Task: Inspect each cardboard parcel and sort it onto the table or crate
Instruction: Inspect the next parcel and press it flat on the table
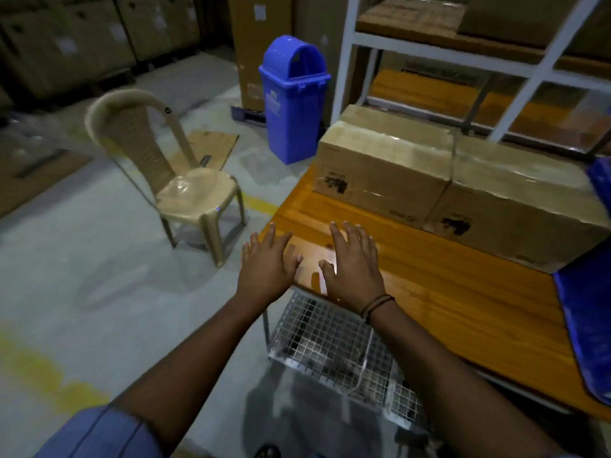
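Observation:
Two taped cardboard parcels stand side by side at the back of the orange wooden table (446,292): the left parcel (380,170) and the right parcel (515,209), touching each other. My left hand (269,262) hovers over the table's near left corner, fingers spread and holding nothing. My right hand (355,262), with a cord bracelet at the wrist, is just beside it over the tabletop, fingers straight and empty. Both hands are well short of the parcels. A blue crate (588,309) shows at the right edge of the table.
A wire mesh shelf (330,342) sits under the table. A beige plastic chair (172,173) stands on the floor to the left, a blue bin (292,100) behind the table corner, a white shelving rack (463,47) beyond, and stacked cartons along the back wall.

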`<control>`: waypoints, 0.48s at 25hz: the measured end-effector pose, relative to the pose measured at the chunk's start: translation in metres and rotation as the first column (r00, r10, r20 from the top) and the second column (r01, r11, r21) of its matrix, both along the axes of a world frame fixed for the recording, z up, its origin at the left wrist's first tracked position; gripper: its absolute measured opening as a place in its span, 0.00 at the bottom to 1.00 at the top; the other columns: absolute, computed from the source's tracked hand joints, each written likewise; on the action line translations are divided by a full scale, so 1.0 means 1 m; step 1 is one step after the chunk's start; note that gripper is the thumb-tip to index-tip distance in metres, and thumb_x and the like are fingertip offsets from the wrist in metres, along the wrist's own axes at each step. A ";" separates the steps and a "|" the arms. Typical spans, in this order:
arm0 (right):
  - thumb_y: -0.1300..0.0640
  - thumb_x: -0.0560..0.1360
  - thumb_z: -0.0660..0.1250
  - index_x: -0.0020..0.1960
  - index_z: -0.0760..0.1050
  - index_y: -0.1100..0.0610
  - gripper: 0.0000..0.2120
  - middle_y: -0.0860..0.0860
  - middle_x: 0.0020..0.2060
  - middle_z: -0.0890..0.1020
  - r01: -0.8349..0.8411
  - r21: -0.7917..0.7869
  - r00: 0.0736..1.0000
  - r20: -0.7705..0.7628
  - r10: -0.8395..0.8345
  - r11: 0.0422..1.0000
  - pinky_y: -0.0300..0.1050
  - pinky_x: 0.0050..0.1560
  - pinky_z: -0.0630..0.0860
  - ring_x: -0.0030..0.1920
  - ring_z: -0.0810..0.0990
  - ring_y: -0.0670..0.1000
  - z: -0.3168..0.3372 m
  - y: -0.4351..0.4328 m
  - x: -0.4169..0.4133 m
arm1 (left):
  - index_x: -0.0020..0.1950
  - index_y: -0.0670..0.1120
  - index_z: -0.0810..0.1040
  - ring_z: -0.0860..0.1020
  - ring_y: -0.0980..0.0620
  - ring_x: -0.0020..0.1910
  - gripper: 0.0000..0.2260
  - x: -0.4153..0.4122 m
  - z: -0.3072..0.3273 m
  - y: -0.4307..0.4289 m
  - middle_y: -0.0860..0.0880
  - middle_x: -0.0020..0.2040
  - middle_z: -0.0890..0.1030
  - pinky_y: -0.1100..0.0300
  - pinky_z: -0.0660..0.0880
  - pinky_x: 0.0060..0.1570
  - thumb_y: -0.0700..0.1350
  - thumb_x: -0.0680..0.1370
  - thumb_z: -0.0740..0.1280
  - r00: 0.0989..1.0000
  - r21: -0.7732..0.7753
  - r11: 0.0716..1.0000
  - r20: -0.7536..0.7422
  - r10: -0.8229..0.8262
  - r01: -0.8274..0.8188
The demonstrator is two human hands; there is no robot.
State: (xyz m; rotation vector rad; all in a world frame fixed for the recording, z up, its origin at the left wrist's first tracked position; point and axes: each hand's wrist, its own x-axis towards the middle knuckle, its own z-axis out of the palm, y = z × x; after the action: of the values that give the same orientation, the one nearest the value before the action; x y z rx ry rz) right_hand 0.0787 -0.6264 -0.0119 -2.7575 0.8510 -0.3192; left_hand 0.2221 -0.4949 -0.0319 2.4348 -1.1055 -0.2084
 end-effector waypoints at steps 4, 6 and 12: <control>0.46 0.79 0.69 0.80 0.65 0.56 0.33 0.57 0.76 0.69 -0.200 0.310 0.964 0.233 0.129 0.930 0.59 0.73 0.66 0.77 0.63 0.60 0.004 0.056 0.034 | 0.72 0.51 0.78 0.72 0.50 0.74 0.22 -0.001 0.015 0.081 0.49 0.73 0.77 0.49 0.71 0.71 0.60 0.82 0.66 0.962 -0.376 0.899 -0.233 0.143 -0.225; 0.49 0.78 0.71 0.78 0.67 0.56 0.32 0.57 0.75 0.70 -0.285 0.455 0.936 0.323 0.142 0.844 0.55 0.72 0.70 0.75 0.68 0.57 0.005 0.090 0.050 | 0.70 0.51 0.79 0.74 0.60 0.67 0.19 -0.005 0.021 0.122 0.53 0.69 0.80 0.60 0.72 0.65 0.57 0.82 0.68 0.926 -0.441 0.827 -0.295 0.234 -0.350; 0.51 0.79 0.73 0.76 0.70 0.56 0.28 0.54 0.72 0.75 -0.482 0.459 0.875 0.300 0.381 0.746 0.40 0.68 0.65 0.73 0.71 0.54 -0.002 0.196 0.082 | 0.70 0.52 0.79 0.76 0.54 0.68 0.18 -0.024 0.000 0.246 0.54 0.69 0.80 0.62 0.70 0.59 0.57 0.82 0.68 0.769 -0.362 0.684 -0.389 0.507 -0.634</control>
State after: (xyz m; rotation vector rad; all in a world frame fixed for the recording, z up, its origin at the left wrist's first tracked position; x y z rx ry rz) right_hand 0.1603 -0.4299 -0.0141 -2.2626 0.1758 -0.2099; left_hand 0.1982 -0.2484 -0.0317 2.0894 -0.1838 -0.0338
